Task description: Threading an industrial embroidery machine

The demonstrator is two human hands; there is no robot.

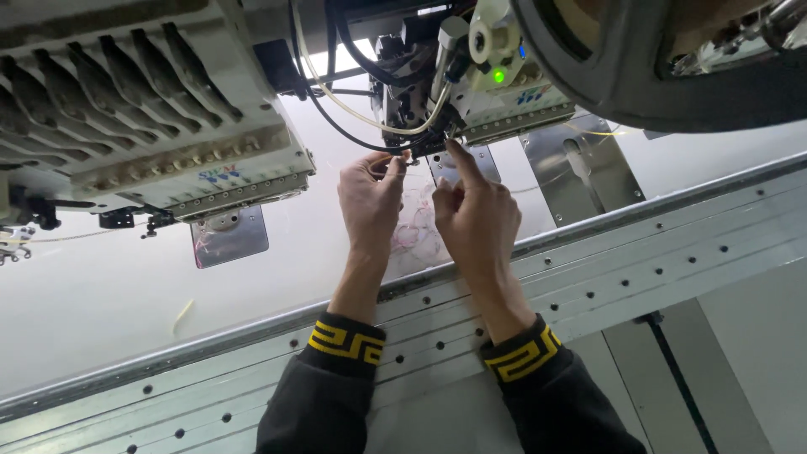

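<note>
We see both hands raised to the embroidery head point(445, 101): left hand point(370, 202) pinches at the needle area, right hand point(475, 214) points a forefinger there; hands apart, white fabric point(252, 286) beneath them.

I see cool, bright light over the white table point(126, 294), which glares almost featureless. The embroidery head point(454, 92) is shadowed beneath, its green lamp point(498, 76) blooming. Edges bend from wide-angle distortion; the dark wheel point(672, 76) top right is blurred.
</note>
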